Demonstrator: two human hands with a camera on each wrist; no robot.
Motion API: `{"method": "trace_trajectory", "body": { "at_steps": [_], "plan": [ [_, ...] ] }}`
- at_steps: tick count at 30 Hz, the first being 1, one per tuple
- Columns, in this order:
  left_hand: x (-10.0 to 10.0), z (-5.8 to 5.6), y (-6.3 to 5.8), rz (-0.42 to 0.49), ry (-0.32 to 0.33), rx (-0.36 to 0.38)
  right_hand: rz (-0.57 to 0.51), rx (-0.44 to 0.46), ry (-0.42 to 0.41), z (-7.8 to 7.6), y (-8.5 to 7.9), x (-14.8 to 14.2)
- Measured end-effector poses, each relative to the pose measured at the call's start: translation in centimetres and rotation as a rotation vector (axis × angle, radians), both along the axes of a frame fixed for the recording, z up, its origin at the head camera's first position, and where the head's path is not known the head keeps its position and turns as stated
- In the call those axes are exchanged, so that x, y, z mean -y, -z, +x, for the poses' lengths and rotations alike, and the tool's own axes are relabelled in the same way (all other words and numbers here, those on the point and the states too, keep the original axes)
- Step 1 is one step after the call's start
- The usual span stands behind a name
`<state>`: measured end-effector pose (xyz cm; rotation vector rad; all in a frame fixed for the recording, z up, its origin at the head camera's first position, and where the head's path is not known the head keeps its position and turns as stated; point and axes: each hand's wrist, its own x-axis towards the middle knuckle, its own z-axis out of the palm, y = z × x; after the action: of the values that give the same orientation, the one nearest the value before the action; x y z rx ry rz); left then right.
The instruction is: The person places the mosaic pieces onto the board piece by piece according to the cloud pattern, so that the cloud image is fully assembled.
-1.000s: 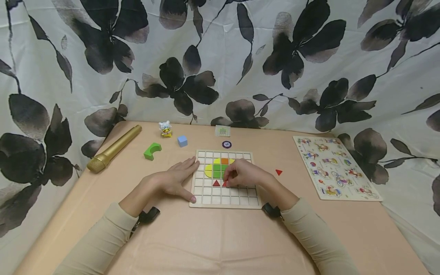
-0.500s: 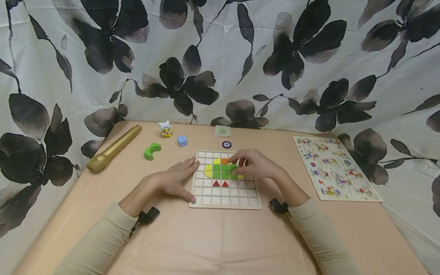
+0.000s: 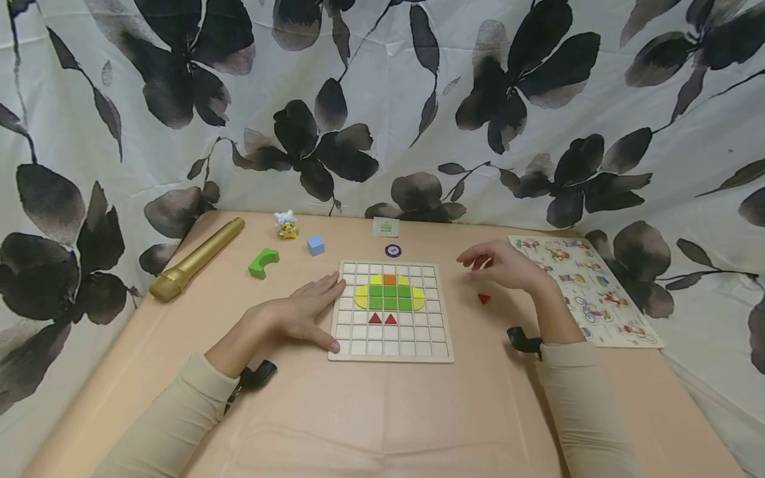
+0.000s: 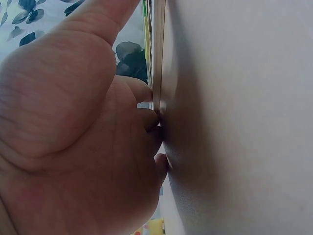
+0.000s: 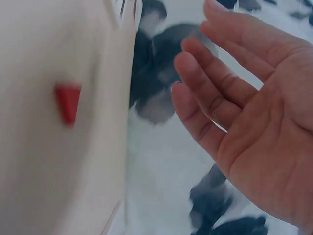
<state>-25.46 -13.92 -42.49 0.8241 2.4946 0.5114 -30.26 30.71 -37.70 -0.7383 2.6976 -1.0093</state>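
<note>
A white grid board point(image 3: 358, 348) lies on the table in the head view. On it sit green squares point(image 3: 390, 297), an orange square point(image 3: 390, 279), yellow curved pieces point(image 3: 361, 297) and two red triangles point(image 3: 374, 319) side by side. My left hand point(image 3: 299, 314) rests along the board's left edge, fingers extended and thumb on its lower left corner. To the right of the board, my right hand point(image 3: 508, 265) hovers above a loose red triangle point(image 3: 484, 299) with relaxed fingers. In the right wrist view that hand point(image 5: 254, 98) holds nothing, and the triangle point(image 5: 68, 104) lies apart from it.
A picture puzzle board point(image 3: 588, 292) lies at the right, partly behind my right arm. Toward the back left are a gold microphone point(image 3: 200, 257), a green arch block point(image 3: 263, 263), a blue cube point(image 3: 315, 245) and a small figurine point(image 3: 287, 224). A round token point(image 3: 392, 251) and small card point(image 3: 386, 228) lie behind the grid.
My right hand has left the second red triangle on the grid and moved right, over the loose triangle. My left hand has stayed at the board's edge.
</note>
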Motion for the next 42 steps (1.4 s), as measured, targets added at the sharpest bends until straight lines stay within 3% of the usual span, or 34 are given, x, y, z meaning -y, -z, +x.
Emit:
{"method": "trace_trajectory", "body": {
  "at_steps": [8, 17, 28, 38, 42],
  "plan": [
    [0.0, 0.0, -0.2, 0.001, 0.016, -0.006, 0.044, 0.141, 0.001, -0.6, 1.5, -3.6],
    [-0.1, -0.1, -0.4, 0.002, 0.02, -0.001, 0.043, 0.315, -0.025, -0.8, 3.1, -4.4],
    [0.0, -0.1, -0.3, -0.003, 0.024, -0.007, 0.064, 0.302, -0.037, -0.9, 3.9, -3.9],
    [0.0, 0.1, -0.3, 0.004, 0.018, -0.005, -0.074, 0.276, -0.011, -1.3, 4.5, -3.0],
    [0.0, 0.1, -0.2, 0.005, 0.017, -0.006, -0.107, 0.225, 0.005, -1.2, 4.4, -2.7]
  ]
}}
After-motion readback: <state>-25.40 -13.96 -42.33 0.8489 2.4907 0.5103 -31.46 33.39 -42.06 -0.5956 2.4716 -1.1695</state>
